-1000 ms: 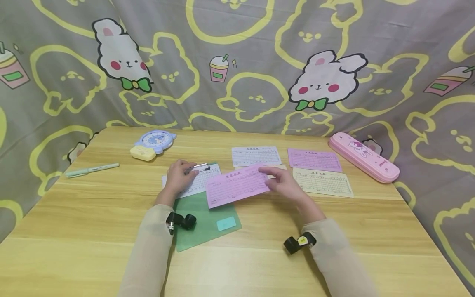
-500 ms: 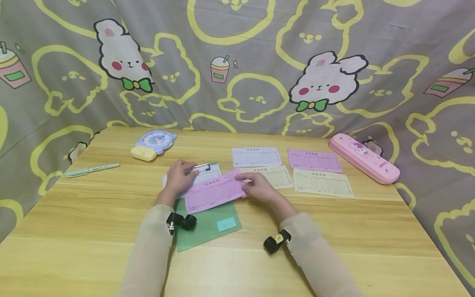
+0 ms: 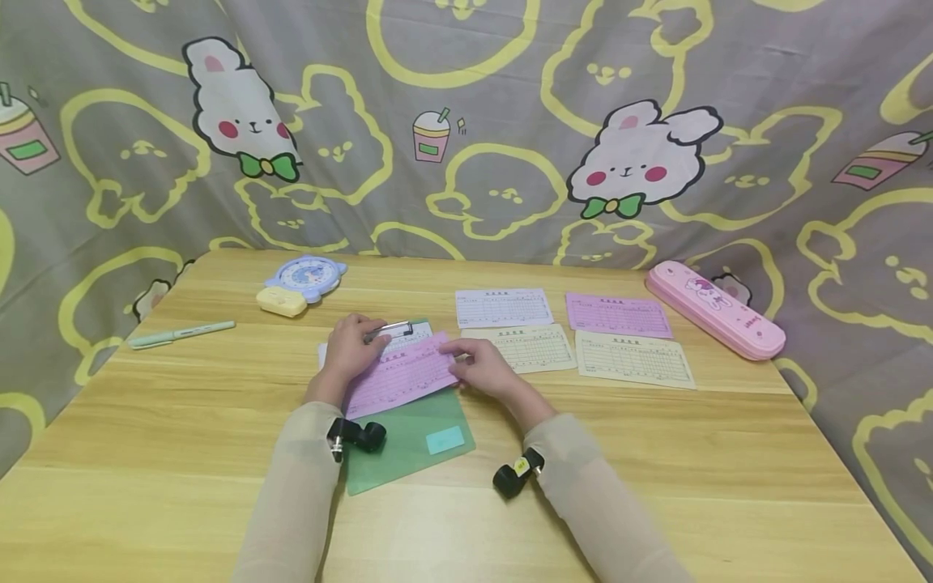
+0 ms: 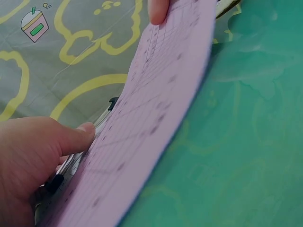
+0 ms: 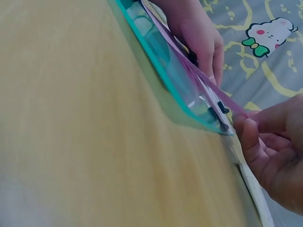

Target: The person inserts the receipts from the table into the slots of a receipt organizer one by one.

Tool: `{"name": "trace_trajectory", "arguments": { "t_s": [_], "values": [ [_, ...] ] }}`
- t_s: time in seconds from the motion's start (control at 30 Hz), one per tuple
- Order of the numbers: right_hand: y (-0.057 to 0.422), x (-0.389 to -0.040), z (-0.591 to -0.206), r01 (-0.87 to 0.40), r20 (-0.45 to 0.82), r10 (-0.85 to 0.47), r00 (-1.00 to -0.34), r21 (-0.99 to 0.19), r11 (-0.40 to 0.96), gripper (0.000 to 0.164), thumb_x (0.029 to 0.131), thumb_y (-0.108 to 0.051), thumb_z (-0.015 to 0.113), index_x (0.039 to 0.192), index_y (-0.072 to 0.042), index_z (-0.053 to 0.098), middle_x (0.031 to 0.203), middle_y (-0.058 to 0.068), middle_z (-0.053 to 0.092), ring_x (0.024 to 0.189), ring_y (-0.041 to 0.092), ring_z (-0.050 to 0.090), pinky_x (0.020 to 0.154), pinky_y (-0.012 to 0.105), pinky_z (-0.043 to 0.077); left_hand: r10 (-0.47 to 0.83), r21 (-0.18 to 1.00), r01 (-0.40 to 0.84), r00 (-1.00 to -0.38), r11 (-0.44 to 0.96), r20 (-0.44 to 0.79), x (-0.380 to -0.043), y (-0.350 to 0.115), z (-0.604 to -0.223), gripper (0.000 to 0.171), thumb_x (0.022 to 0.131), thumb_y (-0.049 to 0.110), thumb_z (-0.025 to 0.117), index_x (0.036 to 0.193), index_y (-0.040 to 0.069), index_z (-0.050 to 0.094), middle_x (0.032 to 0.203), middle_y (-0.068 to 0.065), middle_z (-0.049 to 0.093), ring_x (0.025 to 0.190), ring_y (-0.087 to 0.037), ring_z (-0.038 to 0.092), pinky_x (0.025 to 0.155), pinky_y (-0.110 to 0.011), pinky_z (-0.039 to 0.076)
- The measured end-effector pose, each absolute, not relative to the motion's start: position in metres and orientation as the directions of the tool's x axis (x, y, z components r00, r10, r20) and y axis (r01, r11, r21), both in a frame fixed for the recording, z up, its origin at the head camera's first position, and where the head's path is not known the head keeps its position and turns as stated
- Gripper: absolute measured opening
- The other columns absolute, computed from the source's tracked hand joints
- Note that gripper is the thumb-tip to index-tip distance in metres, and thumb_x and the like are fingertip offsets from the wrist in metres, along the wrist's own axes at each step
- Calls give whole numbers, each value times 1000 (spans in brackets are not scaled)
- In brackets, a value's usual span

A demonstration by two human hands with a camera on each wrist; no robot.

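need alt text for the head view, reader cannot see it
A person's right hand pinches a pink form over a green clipboard while the left hand holds its metal clip. Four other forms and a pink case lie to the right on the table, a pen to the left.

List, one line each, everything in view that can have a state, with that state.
left hand, holding the clip
clip, open or shut unclear
right hand, pinching the held pink slip
held pink slip, gripped at one end
clipboard, clip side up
pencil case, closed
pen, lying, cap unclear
cream slips, flat, loose
far white slip, flat, loose
far pink slip, flat, loose
blue dial, face up
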State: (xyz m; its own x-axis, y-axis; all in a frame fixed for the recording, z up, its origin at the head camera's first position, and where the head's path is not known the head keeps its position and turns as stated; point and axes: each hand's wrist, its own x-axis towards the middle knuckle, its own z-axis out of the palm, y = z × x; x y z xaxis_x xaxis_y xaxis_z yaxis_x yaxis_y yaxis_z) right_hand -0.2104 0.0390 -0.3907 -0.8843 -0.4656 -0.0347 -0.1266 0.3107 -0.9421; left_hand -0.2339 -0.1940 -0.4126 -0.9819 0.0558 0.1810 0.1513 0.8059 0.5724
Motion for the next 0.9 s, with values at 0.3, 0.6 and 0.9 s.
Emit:
{"name": "trace_trajectory", "arguments": {
  "t_s": [0.3, 0.6, 0.9],
  "values": [
    [24, -219, -401, -67, -60, -383, -922, -948, 310, 27, 76, 7, 57, 103, 3, 58, 86, 12, 54, 57, 15, 54, 53, 27, 48, 73, 540, 170, -978, 824, 196, -235, -195, -415, 35, 81, 23, 59, 112, 5, 58, 103, -15, 49, 99, -32, 40, 84, -44, 28],
    [15, -224, -403, -24, -92, -350, -932, -949, 314, 28, 77, 6, 57, 104, 2, 58, 97, 14, 55, 61, 16, 56, 56, 27, 48, 77, 524, 177, -975, 833, 206, -234, -194, -414, 35, 82, 23, 59, 112, 6, 58, 102, -14, 49, 97, -32, 40, 82, -44, 28],
    [11, -231, -406, -22, -105, -352, -930, -940, 339, 27, 77, 6, 57, 104, 2, 59, 93, 14, 56, 58, 16, 54, 53, 26, 48, 99, 484, 194, -971, 853, 216, -234, -194, -413, 35, 83, 23, 57, 113, 6, 57, 103, -15, 48, 97, -31, 40, 82, -43, 29]
  ]
}}
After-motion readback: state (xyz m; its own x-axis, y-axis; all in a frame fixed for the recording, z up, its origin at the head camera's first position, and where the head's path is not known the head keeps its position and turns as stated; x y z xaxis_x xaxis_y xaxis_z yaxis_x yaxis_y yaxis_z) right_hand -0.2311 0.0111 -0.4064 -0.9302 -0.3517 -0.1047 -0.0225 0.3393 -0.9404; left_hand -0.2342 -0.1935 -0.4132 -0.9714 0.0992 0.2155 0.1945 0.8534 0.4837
